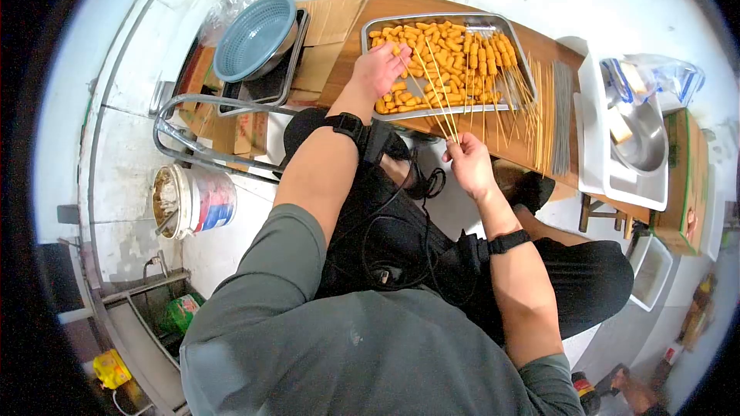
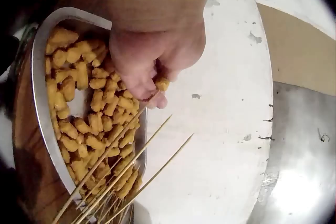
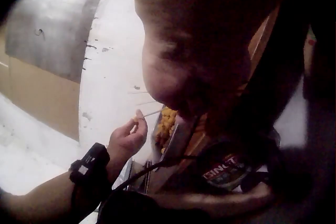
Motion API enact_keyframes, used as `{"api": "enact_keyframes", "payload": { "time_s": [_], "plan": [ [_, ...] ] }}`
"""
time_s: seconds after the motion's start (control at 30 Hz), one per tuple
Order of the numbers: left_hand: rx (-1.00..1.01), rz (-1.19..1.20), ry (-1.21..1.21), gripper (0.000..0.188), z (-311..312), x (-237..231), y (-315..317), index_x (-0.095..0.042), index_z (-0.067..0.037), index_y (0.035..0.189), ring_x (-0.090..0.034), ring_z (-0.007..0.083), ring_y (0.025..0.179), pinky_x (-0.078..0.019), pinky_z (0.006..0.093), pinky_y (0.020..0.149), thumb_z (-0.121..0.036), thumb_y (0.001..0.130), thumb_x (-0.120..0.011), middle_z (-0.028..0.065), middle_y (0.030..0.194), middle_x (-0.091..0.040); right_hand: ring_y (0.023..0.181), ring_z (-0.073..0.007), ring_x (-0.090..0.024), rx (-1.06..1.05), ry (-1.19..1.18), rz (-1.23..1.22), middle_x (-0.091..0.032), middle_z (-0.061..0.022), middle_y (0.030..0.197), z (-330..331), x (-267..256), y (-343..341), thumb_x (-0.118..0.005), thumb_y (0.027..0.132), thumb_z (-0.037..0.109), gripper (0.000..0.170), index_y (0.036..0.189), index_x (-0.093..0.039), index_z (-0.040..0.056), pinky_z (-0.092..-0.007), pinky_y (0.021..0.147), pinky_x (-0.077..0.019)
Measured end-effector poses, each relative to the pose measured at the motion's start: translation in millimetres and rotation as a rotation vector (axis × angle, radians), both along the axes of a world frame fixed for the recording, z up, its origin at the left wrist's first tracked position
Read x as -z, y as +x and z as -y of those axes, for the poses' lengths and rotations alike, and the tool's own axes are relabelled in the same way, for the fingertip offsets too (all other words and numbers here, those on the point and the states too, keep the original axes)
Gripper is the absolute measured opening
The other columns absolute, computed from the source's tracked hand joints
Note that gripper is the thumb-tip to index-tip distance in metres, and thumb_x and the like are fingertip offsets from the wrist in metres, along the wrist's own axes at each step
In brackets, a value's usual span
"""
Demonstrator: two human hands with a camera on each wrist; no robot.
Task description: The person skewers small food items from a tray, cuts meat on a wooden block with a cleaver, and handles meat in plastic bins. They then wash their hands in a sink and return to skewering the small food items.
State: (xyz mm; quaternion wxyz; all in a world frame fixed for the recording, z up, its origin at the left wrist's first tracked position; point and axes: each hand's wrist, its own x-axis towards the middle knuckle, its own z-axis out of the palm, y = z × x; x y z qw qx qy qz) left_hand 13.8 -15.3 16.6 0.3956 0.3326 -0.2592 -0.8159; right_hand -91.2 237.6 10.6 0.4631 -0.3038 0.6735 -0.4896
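My left hand is over the left part of a metal tray and pinches a short orange-yellow sausage-shaped food piece between thumb and fingers. The tip of one bamboo skewer reaches those fingertips. Below the tray's near edge, my right hand grips the lower ends of three thin skewers, which fan out up over the tray. Many loose food pieces fill the tray's left and middle. At its right side lie pieces threaded on skewers, their bare ends pointing toward me.
Loose bamboo skewers and a bundle of grey sticks lie right of the tray on the wooden table. Farther right, a white bin holds a metal bowl. At left are a blue basket, a metal chair frame and a bucket.
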Motion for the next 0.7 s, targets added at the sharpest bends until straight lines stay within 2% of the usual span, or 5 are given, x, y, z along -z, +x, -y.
{"api": "enact_keyframes", "payload": {
  "time_s": [0.27, 0.7],
  "plan": [
    [0.045, -0.017, -0.053, 0.027, 2.8, -0.9, 5.4, -0.043, 0.003, 0.117, -0.058, 0.0294, 0.103, -0.0502, 0.0423, 0.09, -0.009, 0.095, -0.05, 0.019, 0.116, -0.055, 0.064, -0.011, -0.056, -0.009, 0.001, -0.029, -0.063, -0.0042, 0.069, 1.3, 7.4, -1.9, -0.052, 0.093, 0.014, 0.016, 0.089, -0.058, -0.0003, -0.0255, 0.063, -0.0458],
    [0.047, -0.013, -0.058, 0.03, 0.3, -3.7, 5.1, -0.04, 0.006, 0.119, -0.056, 0.0306, 0.105, -0.0488, 0.0437, 0.092, -0.007, 0.094, -0.05, 0.0206, 0.118, -0.052, 0.063, -0.0112, -0.055, -0.014, 0.019, -0.063, -0.063, -0.0039, 0.068, 1.3, 5.8, -3.4, -0.053, 0.093, 0.015, 0.017, 0.086, -0.058, 0.0007, -0.0268, 0.062, -0.0456]
  ]
}}
